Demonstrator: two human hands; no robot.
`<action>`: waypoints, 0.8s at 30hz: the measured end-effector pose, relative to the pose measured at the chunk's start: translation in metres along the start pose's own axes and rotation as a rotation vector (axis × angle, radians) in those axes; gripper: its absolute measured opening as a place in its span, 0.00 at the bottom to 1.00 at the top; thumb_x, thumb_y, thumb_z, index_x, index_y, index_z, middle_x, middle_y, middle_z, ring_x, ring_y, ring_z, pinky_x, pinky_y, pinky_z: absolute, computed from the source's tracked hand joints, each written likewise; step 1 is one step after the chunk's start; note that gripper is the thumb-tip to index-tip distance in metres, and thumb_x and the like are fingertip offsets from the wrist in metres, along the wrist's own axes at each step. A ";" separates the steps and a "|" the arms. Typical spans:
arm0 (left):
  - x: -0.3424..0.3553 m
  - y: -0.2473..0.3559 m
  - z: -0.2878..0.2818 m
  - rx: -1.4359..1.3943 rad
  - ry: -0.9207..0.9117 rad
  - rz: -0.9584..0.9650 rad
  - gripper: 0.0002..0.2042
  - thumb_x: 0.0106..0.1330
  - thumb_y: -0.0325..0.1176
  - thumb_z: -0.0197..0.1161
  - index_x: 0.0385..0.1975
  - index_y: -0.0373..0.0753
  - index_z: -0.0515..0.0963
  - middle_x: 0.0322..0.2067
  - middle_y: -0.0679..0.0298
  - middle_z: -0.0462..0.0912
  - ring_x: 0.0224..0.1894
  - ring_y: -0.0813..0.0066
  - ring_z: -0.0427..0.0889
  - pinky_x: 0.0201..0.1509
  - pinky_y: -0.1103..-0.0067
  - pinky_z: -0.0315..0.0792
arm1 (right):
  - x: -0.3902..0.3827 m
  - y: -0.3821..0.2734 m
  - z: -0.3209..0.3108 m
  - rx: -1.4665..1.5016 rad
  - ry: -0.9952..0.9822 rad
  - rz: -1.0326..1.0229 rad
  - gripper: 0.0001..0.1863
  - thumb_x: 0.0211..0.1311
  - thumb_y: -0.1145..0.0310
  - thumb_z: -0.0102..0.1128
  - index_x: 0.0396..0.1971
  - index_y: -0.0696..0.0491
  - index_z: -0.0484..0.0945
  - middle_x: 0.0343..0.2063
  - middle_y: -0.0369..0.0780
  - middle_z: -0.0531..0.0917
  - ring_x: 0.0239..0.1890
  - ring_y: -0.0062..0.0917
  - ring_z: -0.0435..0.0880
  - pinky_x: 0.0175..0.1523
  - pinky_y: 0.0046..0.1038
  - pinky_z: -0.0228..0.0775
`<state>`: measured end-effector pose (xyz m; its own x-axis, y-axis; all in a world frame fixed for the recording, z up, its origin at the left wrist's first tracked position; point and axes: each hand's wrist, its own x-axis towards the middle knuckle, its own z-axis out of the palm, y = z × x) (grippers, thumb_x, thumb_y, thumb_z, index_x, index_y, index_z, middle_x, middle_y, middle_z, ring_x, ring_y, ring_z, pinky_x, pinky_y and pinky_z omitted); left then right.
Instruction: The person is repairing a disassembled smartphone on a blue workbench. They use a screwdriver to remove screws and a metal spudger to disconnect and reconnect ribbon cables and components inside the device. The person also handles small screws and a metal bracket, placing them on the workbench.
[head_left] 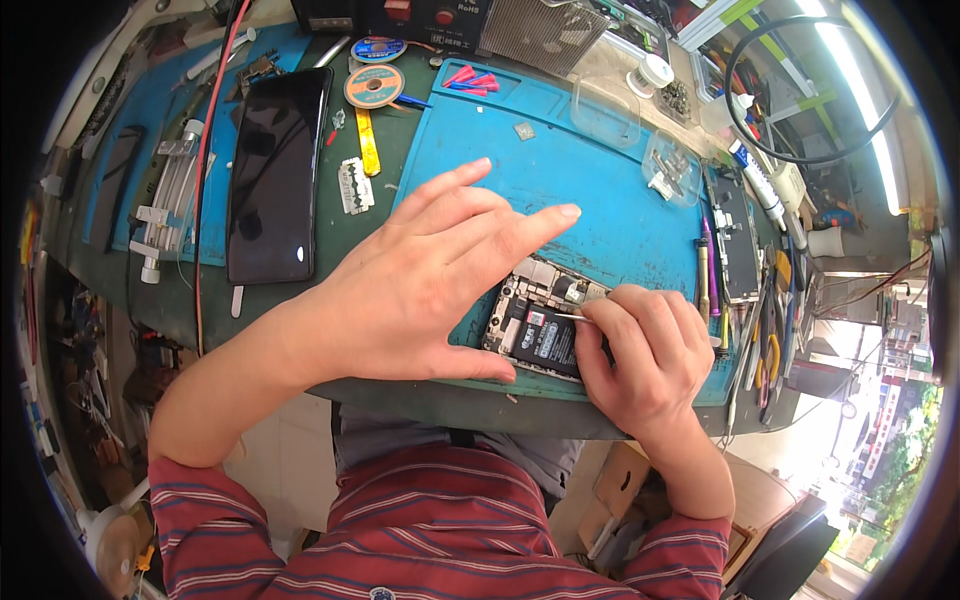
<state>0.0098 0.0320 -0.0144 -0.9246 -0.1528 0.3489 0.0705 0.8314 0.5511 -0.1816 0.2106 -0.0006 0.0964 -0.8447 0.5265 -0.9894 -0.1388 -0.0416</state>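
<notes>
An opened phone (508, 312) lies on the blue work mat (620, 250), its inner parts and black battery (548, 340) exposed. My right hand (645, 355) is closed at the phone's right side, pinching a thin metal tool (572, 316) whose tip reaches over the battery's upper edge. Most of that tool is hidden by my fingers, so its exact kind is unclear. Fingers spread, my left hand (420, 285) is held over the mat's left part, its thumb close to the phone's left edge and nothing in its grasp.
Left of my left hand lies a large dark phone (278, 175), near a razor blade (355, 186) and spools (374, 87). A metal clamp fixture (170, 205) is farther left. Pliers (768, 358), other hand tools and a clear box (672, 168) line the right side. Red-pink tips (472, 80) sit at the back.
</notes>
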 end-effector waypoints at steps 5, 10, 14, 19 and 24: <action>0.000 0.000 -0.001 0.003 -0.006 0.000 0.57 0.47 0.51 0.84 0.78 0.40 0.61 0.56 0.64 0.81 0.60 0.61 0.78 0.81 0.49 0.54 | 0.001 0.001 0.001 0.090 -0.013 0.036 0.13 0.47 0.79 0.73 0.34 0.54 0.83 0.32 0.38 0.83 0.28 0.30 0.80 0.33 0.31 0.71; 0.000 0.000 -0.001 0.009 -0.007 0.006 0.56 0.47 0.52 0.83 0.78 0.40 0.61 0.56 0.63 0.81 0.60 0.61 0.78 0.81 0.49 0.54 | -0.002 0.003 0.001 0.120 -0.037 0.045 0.13 0.48 0.77 0.73 0.36 0.54 0.84 0.34 0.38 0.83 0.29 0.30 0.81 0.35 0.31 0.73; 0.000 0.000 -0.001 0.010 -0.010 0.006 0.56 0.48 0.53 0.83 0.78 0.39 0.61 0.56 0.64 0.81 0.60 0.61 0.78 0.81 0.49 0.54 | -0.001 0.004 0.002 0.139 -0.032 0.050 0.13 0.48 0.77 0.73 0.35 0.54 0.83 0.34 0.38 0.83 0.29 0.30 0.81 0.34 0.31 0.72; 0.000 0.000 -0.002 0.006 -0.019 0.000 0.56 0.48 0.54 0.82 0.78 0.39 0.61 0.56 0.64 0.82 0.61 0.62 0.78 0.81 0.49 0.54 | 0.000 0.004 0.003 0.157 -0.026 0.062 0.12 0.48 0.77 0.73 0.34 0.53 0.82 0.33 0.39 0.83 0.28 0.31 0.80 0.33 0.32 0.71; 0.000 0.000 -0.002 -0.001 -0.022 0.000 0.57 0.48 0.54 0.83 0.78 0.40 0.61 0.56 0.64 0.82 0.61 0.62 0.78 0.81 0.49 0.53 | -0.001 0.004 0.002 0.166 -0.023 0.075 0.12 0.48 0.77 0.73 0.34 0.53 0.82 0.33 0.38 0.83 0.28 0.31 0.80 0.32 0.32 0.70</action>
<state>0.0103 0.0306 -0.0128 -0.9328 -0.1404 0.3320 0.0713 0.8309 0.5518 -0.1853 0.2093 -0.0032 0.0269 -0.8675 0.4968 -0.9626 -0.1565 -0.2211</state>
